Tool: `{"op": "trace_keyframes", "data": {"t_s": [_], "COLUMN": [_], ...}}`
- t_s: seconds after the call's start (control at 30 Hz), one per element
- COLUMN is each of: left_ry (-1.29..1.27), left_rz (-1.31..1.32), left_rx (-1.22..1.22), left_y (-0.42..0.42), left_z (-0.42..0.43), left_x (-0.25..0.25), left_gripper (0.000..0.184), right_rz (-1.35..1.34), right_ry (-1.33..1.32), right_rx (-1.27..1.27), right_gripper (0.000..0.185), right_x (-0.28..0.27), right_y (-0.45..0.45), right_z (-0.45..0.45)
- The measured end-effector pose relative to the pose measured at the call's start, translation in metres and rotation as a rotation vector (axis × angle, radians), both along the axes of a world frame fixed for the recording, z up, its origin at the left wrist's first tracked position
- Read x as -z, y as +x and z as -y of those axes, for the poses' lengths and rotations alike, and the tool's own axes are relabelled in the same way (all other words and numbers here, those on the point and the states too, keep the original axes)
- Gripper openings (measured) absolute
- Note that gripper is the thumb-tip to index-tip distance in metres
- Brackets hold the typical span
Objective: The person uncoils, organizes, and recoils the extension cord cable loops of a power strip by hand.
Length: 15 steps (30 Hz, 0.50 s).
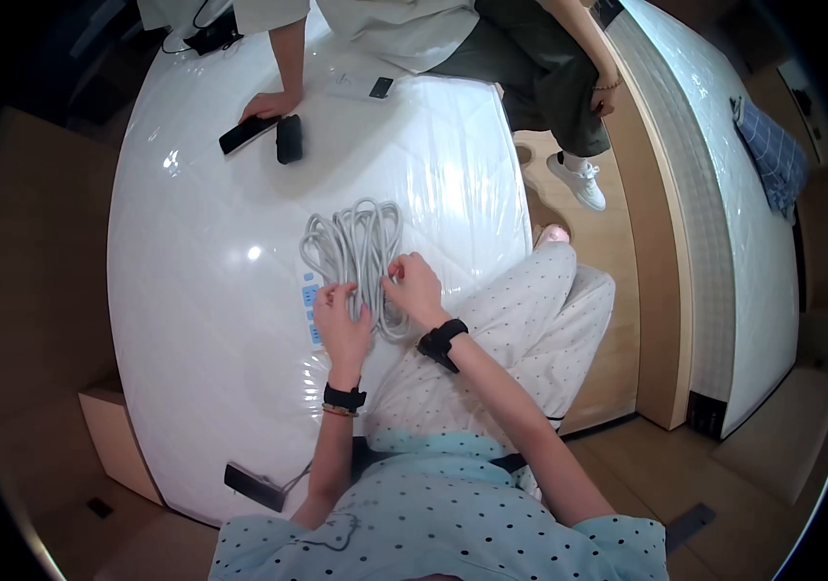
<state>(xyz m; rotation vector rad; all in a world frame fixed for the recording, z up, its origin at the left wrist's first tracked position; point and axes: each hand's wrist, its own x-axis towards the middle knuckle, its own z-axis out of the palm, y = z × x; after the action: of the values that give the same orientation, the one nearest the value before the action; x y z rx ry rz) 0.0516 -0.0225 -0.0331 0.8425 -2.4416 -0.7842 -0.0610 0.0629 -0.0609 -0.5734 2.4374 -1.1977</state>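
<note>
A long light-grey cable (351, 237) lies on the plastic-covered mattress in several loose loops. Beside its left edge is a white power strip (311, 310) with blue socket faces, partly covered by my hand. My left hand (343, 324) rests over the lower left of the loops, with curled fingers and thumb around some strands. On the other side, my right hand (417, 289) pinches the strands at the right edge of the bundle. Both wrists wear black bands.
Another person's hand (273, 104) leans on the mattress (201, 320) near a black phone (244, 135) and a dark case (289, 139). Farther back lies a small dark card-like item (381, 88). A dark device (255, 486) with a wire lies near my left elbow. A second mattress (714, 126) stands right.
</note>
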Motion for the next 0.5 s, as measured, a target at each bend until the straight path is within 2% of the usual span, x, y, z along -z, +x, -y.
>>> {"op": "trace_keyframes", "data": {"t_s": [0.1,0.2,0.27,0.37,0.4,0.47,0.5], "left_ry": [-0.021,0.001,0.106,0.572,0.587,0.616,0.482], "left_rz": [0.011,-0.092,-0.182,-0.158,-0.13,-0.079,-0.115], "left_rx": [-0.026,-0.075,-0.094,-0.009,0.094,0.303,0.399], "left_y": [0.005,0.002,-0.004,-0.013,-0.018,-0.029,-0.031], "left_z": [0.009,0.011,0.008,-0.006,-0.015,-0.034,-0.038], "left_x": [-0.01,-0.016,-0.031,-0.05,-0.057,-0.066,-0.063], "left_gripper": [0.024,0.02,0.02,0.018,0.018,0.019,0.022], "right_rz": [0.003,0.455,0.608,0.909,1.024,0.976,0.949], "right_ry": [-0.137,-0.693,-0.766,-0.854,-0.874,-0.714,-0.636], "right_rx": [-0.036,0.104,0.135,0.139,0.136,0.194,0.226], "right_gripper": [0.023,0.025,0.018,0.018,0.02,0.02,0.02], "right_x": [-0.002,0.004,-0.005,-0.038,-0.043,-0.027,-0.025], "right_y": [-0.009,-0.012,-0.015,-0.019,-0.018,-0.012,-0.012], "right_z": [-0.01,-0.018,-0.034,-0.051,-0.055,-0.058,-0.059]}}
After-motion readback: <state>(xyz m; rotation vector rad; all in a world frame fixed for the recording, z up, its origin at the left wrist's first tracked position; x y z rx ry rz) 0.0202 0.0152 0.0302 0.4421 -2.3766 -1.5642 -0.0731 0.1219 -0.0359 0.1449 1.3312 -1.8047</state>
